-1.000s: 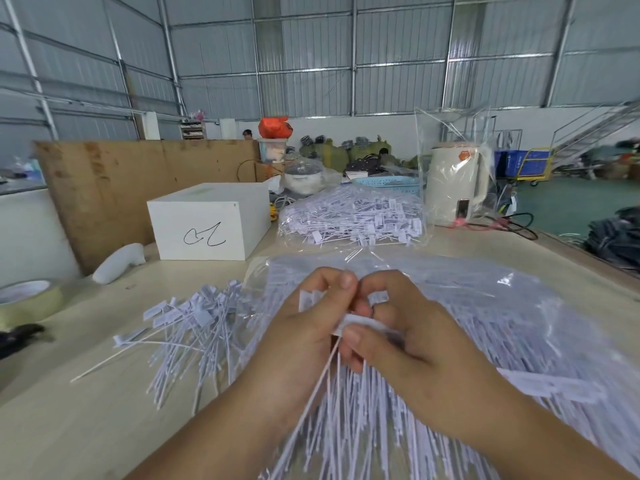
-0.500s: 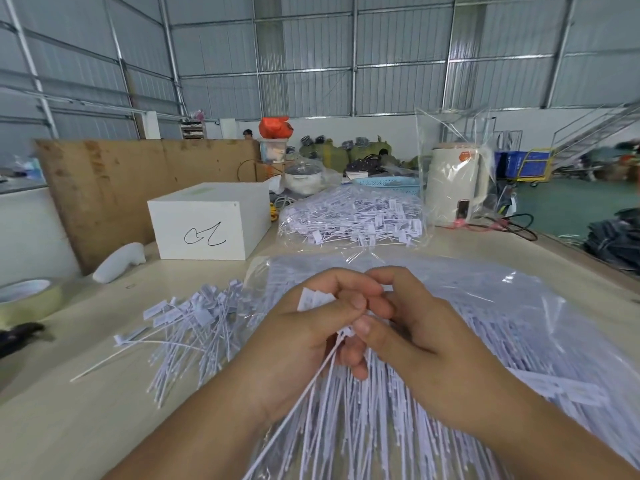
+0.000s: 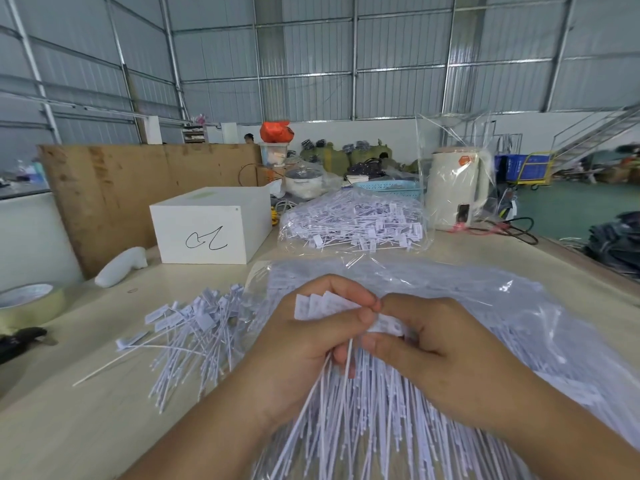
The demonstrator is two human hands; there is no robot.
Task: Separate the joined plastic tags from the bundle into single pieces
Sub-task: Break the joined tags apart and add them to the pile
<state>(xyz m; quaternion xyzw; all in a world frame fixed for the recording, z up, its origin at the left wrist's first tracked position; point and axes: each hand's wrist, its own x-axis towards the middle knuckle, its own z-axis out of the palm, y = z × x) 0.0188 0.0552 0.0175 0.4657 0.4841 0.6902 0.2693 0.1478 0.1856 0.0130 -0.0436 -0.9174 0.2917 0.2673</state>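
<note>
1. Two bare forearms enter from the lower edge of the head view, one on each side; no sleeve, cuff or glove shows on either.
2. The left hand (image 3: 304, 355) wears no ring, watch or band on the fingers, the back of the hand or the wrist, as far as they are visible.
3. The right hand (image 3: 440, 344) is likewise bare, with no jewellery or strap on the visible wrist.
4. The fingernails in view, on the left thumb and the right thumb, are short and unpainted.
5. No clothing on the upper arms or body comes into the frame, so what the person wears cannot be told.
</note>
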